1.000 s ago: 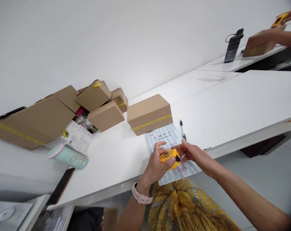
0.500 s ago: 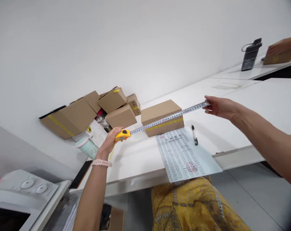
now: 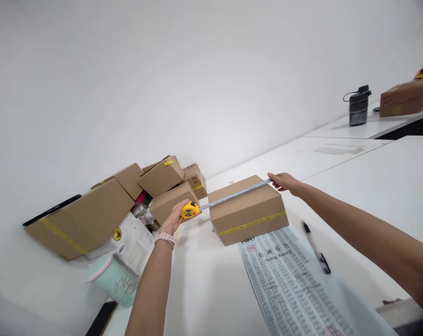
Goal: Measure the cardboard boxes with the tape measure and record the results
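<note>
- Holding a tape blade (image 3: 236,195) taut over the top face of a cardboard box (image 3: 248,212); whether blade and cardboard are touching, cannot tell.
- Left hand (image 3: 174,218) is clamping around the yellow tape measure (image 3: 190,210), just beyond the box's left end.
- Right hand (image 3: 282,181) is pinching the blade's free end near the box's far right corner; the two hands are staying apart, box between them.
- Box is sitting on the white table (image 3: 204,289), a yellow strip (image 3: 253,223) running along its near side.
- Printed sheet (image 3: 281,275) is lying directly before the box, a pen (image 3: 316,247) resting along its right edge.
- Other boxes (image 3: 162,177) are crowding at left, near a mint-green cup (image 3: 115,280).
- Upper right: a co-worker's hand (image 3: 409,91) is touching another box (image 3: 400,109) near a dark bottle (image 3: 358,108).
</note>
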The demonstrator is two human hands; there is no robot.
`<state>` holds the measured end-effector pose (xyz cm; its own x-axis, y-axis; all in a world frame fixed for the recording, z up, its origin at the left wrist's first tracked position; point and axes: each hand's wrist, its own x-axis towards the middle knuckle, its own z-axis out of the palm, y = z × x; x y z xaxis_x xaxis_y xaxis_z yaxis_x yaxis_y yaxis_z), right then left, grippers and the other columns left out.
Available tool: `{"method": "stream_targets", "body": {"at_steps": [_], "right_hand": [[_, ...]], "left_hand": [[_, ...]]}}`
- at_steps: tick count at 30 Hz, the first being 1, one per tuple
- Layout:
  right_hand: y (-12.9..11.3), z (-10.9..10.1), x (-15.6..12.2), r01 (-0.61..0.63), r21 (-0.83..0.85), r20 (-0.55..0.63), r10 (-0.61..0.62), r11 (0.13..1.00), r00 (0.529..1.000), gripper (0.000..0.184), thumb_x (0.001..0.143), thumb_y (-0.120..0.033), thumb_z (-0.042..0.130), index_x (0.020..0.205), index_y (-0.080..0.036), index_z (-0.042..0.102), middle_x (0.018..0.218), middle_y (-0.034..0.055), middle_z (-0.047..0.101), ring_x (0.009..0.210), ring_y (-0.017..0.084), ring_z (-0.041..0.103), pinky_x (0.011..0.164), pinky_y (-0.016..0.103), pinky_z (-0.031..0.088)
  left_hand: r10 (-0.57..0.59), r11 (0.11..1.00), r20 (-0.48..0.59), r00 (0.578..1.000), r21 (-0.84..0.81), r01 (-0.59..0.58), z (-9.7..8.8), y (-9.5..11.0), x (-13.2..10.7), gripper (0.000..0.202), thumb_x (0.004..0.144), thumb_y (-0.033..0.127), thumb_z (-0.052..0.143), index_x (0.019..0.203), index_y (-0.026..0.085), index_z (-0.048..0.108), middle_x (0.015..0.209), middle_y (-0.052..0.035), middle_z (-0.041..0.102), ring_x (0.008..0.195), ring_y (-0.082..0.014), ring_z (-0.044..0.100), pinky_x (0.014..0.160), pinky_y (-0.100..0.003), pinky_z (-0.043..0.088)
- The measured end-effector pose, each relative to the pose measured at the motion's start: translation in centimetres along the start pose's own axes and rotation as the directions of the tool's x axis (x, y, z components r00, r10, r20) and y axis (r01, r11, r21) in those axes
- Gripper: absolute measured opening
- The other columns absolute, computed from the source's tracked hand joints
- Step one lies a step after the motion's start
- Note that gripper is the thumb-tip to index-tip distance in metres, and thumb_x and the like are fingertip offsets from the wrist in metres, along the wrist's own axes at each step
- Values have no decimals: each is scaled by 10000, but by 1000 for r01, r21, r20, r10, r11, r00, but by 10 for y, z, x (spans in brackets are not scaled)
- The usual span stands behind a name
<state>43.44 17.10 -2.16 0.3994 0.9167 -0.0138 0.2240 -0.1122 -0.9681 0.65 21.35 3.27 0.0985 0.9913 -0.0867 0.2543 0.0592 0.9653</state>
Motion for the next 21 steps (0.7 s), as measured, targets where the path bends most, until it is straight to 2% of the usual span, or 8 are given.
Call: {"method": "stream_targets", "body": {"at_steps": [5, 7, 9, 11, 15, 21], "right_hand": [[4, 3, 4, -43, -57, 55, 46, 997, 997, 370, 847, -528, 601, 729, -178, 573, 812, 112, 660, 736, 210, 612, 681, 362, 487], [3, 6, 3, -50, -83, 71, 56, 995, 996, 392, 805, -570, 634, 761, -184, 578, 885, 133, 680, 773, 233, 624, 660, 359, 486], [2, 9, 1, -66, -114, 80, 75, 991, 994, 417, 787, -605, 635, 778, -192, 579, 949, 154, 686, 818, 261, 633, 643, 363, 488], [2, 12, 0, -93, -136, 95, 106, 986, 990, 437, 798, -634, 601, 797, -197, 581, 987, 166, 690, 843, 277, 641, 633, 370, 493], [3, 13, 0, -110, -171, 104, 129, 979, 986, 461, 823, -654, 546, 825, -194, 573, 953, 173, 700, 803, 269, 642, 604, 356, 480], [9, 13, 8, -53, -244, 69, 72, 968, 995, 445, 840, -619, 531, 767, -182, 575, 863, 198, 696, 719, 270, 634, 549, 364, 466]], "left_hand": [[-46, 999, 116, 992, 12, 45, 17, -10, 25, 331, 958, 372, 595, 1209, 156, 588, 1170, -88, 627, 965, -210, 647, 820, -407, 563], [-40, 999, 156, 987, 8, 39, 23, -9, 31, 321, 953, 418, 585, 1107, 140, 629, 1021, -70, 667, 823, -177, 659, 696, -324, 560], [-29, 1000, 182, 983, 0, 29, 28, -6, 35, 346, 928, 467, 592, 973, 131, 659, 856, -51, 676, 687, -154, 643, 553, -251, 503], [-25, 1000, 195, 980, -5, 26, 31, -5, 37, 354, 917, 479, 595, 909, 131, 661, 776, -41, 664, 627, -142, 624, 492, -229, 458], [-48, 999, 204, 978, 0, 49, 32, -5, 37, 317, 968, 436, 558, 1036, 135, 630, 896, -37, 659, 695, -134, 629, 614, -279, 535], [-69, 998, 196, 978, 17, 67, 35, -6, 32, 332, 958, 377, 593, 1206, 157, 591, 1170, -89, 628, 967, -211, 647, 821, -407, 562]]}}
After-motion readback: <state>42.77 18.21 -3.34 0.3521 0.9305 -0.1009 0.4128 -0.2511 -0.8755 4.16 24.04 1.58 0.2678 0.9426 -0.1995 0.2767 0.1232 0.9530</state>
